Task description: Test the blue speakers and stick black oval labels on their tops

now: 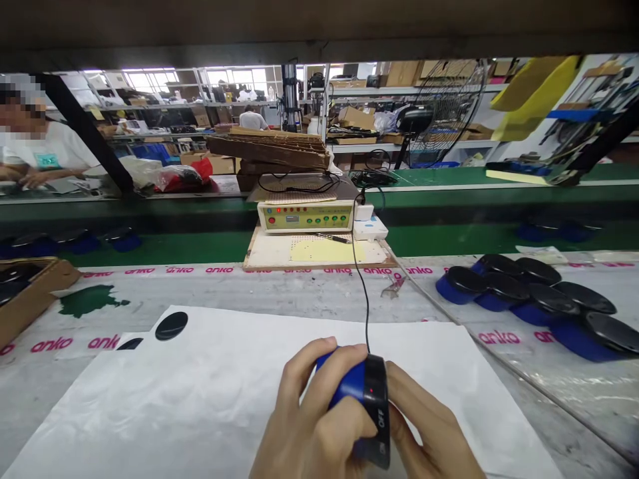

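The left hand (319, 419) is curled firmly around a round plastic device, blue-bodied with a black end (375, 403), marked OFF and ON and showing a tiny red light. The right hand (429, 426) is half closed against the black end; whether it grips cannot be told. The device is held above a large white sheet (190, 406) spread on the desk (164, 287), whose plastic covering is printed with pink "anko" lettering. Clock directions start from the device.

At 10 o'clock, a flat black disc (171, 326) lies on the sheet. At 12, a thin black cable (366, 293) runs up towards a cream control box with coloured buttons (307, 219), standing on a board. At 2, a cluster of blue-and-black devices (529, 293) sits on the desk. Between 9 and 10 is an open brown cardboard box (54, 283).

Beyond the desk runs a green surface (210, 245). Farther off, a person in white (60, 150) is between 10 and 11, crowded shelves (359, 93) at 12, a black fan (417, 120) at 1.
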`<state>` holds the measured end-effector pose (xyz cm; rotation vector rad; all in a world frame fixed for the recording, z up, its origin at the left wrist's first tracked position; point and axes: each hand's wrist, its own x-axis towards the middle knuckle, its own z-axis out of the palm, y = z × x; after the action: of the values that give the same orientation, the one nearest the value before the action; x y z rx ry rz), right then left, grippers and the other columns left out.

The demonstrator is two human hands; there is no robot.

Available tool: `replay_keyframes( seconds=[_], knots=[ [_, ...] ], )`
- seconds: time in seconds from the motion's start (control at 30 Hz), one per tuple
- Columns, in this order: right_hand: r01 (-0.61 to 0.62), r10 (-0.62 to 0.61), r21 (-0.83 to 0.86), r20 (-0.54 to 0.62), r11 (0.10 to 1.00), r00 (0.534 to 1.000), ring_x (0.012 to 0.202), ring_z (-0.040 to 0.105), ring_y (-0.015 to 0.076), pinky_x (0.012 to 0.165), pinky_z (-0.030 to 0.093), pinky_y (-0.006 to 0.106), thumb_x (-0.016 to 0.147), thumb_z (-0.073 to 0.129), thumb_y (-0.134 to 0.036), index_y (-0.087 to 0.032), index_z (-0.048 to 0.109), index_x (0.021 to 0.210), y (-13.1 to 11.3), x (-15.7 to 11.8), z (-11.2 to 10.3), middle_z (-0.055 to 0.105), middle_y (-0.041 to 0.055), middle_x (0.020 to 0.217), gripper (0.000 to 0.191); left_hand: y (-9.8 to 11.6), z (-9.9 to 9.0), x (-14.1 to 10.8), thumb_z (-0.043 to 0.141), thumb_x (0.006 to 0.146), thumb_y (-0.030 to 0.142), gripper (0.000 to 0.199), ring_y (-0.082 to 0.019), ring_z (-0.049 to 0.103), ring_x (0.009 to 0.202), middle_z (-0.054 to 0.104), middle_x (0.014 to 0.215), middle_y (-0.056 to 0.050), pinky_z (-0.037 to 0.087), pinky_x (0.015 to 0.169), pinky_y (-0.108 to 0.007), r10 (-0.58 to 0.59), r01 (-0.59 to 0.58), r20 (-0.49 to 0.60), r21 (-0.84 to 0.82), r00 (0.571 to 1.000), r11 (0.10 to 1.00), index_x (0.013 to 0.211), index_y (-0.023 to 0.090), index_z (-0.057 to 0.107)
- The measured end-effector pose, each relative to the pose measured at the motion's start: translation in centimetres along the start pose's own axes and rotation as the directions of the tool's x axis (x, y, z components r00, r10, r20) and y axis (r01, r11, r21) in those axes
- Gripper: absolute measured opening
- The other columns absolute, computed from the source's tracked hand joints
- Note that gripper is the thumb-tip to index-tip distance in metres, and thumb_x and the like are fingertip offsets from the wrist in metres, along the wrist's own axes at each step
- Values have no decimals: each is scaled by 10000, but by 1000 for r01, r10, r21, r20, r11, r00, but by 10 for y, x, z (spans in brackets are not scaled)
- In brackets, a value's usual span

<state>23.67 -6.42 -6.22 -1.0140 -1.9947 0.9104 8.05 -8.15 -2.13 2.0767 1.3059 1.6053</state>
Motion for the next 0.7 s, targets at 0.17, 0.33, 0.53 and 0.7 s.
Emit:
replay_keyframes(
  seconds=[0.17, 0.33, 0.53, 0.7],
  knots=[
    [6, -5, 48, -24, 999, 1000, 795, 559, 138, 730, 491, 223, 992, 325, -204, -258, 483, 956, 3, 0, 4, 536, 16, 879, 171, -15, -5, 0, 662, 683, 17, 301, -217, 520, 1169, 645, 1201, -14, 456, 864, -296, -59, 59, 87, 3, 994, 998, 757, 245, 479],
    [-12, 15, -77, 29, 997, 999, 775, 591, 133, 666, 501, 185, 977, 421, -287, -259, 519, 891, -6, 0, -9, 566, 4, 817, 134, -22, -11, -3, 862, 552, 306, 544, -249, 595, 1045, 649, 1140, -31, 450, 865, -323, -423, 445, 138, -282, 896, 850, 1002, 294, 558],
    [189, -173, -315, 80, 930, 982, 642, 598, 130, 595, 497, 206, 983, 412, -309, -239, 551, 874, -26, 9, -25, 599, 3, 726, 190, -12, -10, -3, 743, 610, 523, 621, -180, 602, 683, 651, 793, -26, 467, 646, -249, -683, 763, 346, -366, 643, 533, 1119, 222, 553],
    [233, -171, -353, 200, 906, 965, 605, 572, 125, 587, 461, 226, 964, 449, -251, -233, 520, 798, -20, 19, -42, 591, -6, 704, 182, -19, -3, 0, 744, 589, 569, 632, -148, 586, 624, 644, 745, -13, 465, 574, -216, -759, 771, 256, -443, 598, 458, 1087, 208, 594]
  ],
)
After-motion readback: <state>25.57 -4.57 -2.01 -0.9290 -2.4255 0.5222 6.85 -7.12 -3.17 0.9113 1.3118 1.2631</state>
